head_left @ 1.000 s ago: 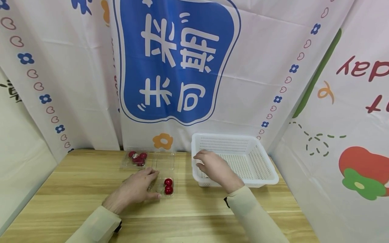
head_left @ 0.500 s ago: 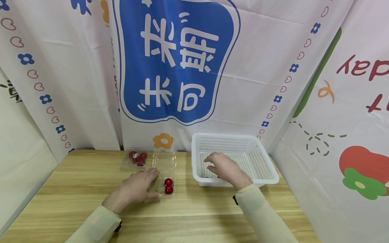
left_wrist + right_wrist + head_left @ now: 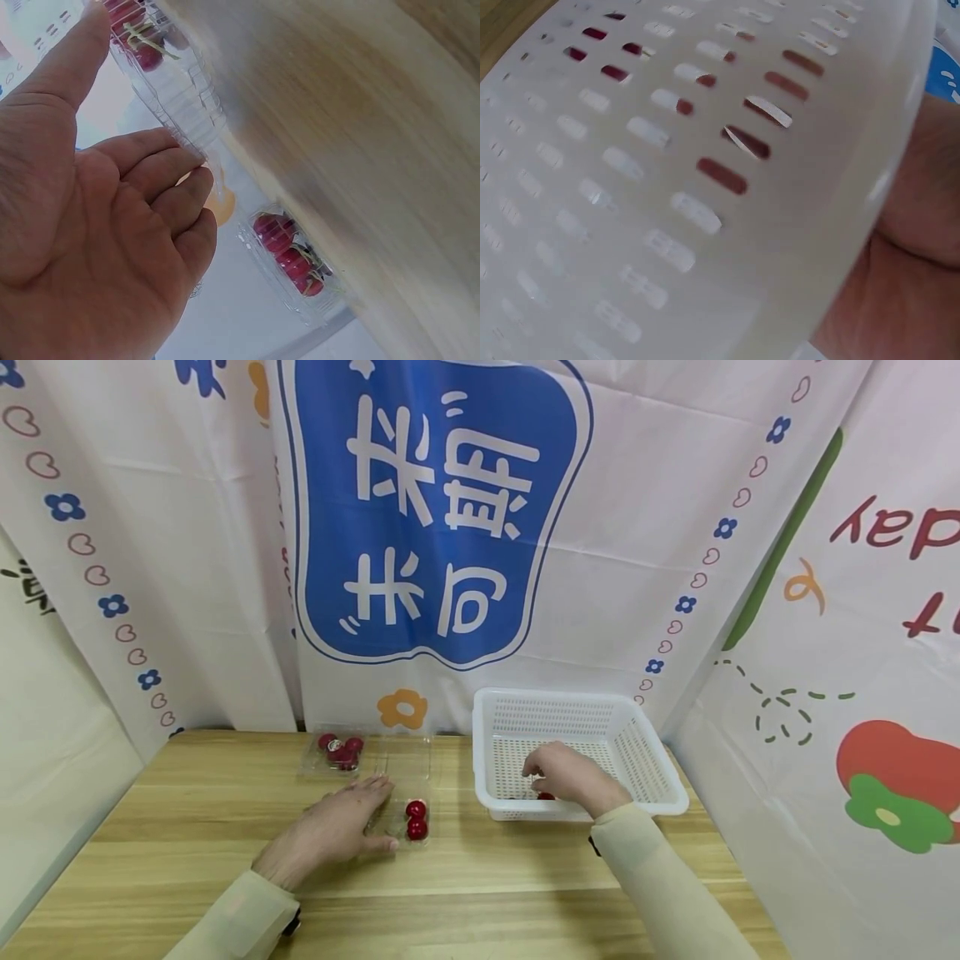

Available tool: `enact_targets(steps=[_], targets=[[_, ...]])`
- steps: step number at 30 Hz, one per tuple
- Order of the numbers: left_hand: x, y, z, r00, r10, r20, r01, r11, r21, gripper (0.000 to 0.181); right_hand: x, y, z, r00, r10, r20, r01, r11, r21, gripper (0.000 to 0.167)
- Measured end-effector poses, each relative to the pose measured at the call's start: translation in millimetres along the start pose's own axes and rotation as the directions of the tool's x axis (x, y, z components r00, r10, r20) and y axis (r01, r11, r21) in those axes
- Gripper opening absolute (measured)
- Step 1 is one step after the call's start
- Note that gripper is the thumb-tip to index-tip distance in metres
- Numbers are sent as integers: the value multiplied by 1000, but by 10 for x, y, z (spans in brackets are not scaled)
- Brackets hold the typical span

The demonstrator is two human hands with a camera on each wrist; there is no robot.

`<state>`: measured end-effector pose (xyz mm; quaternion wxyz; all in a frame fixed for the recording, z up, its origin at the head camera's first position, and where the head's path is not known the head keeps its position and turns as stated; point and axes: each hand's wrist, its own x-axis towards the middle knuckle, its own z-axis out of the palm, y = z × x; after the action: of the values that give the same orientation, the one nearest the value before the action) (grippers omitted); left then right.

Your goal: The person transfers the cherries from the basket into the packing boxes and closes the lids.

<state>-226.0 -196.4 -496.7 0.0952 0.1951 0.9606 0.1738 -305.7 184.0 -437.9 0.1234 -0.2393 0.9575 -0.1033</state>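
My left hand (image 3: 330, 825) rests at the left edge of a clear plastic clamshell box (image 3: 392, 837), fingers fairly straight. Two red cherries (image 3: 416, 820) lie in its right side, and its lid stands open toward the back. In the left wrist view, cherries (image 3: 148, 54) with green stems show through the clear wall. My right hand (image 3: 573, 777) reaches into the white slotted basket (image 3: 652, 803), fingers bent loosely and thumb apart. Just below it, a red cherry (image 3: 545, 796) shows behind the front rim. In the right wrist view, the basket wall (image 3: 570, 225) partly hides the fingers.
A closed clear box with several cherries (image 3: 347, 752) stands at the table's back left. The wooden table (image 3: 450, 902) ends against a printed white cloth (image 3: 225, 652). Another printed cloth (image 3: 787, 827) hangs along the right side.
My right hand has moved rightward from the basket's left rim and lower into the basket. A red cherry now shows beneath it. The left hand and both boxes stay put.
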Motion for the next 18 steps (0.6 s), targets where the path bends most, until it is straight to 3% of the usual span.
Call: enact_targets(steps=[11,18], targets=[[9,-10,24,1000,6,-9,-6,1000,0,104,5,75,5,987,114,110,-120,992,44,13],[2,-2,17,1000,7,-7,-7,1000,-2,103,54,107,44,984,126,129,-132,991,34,15]])
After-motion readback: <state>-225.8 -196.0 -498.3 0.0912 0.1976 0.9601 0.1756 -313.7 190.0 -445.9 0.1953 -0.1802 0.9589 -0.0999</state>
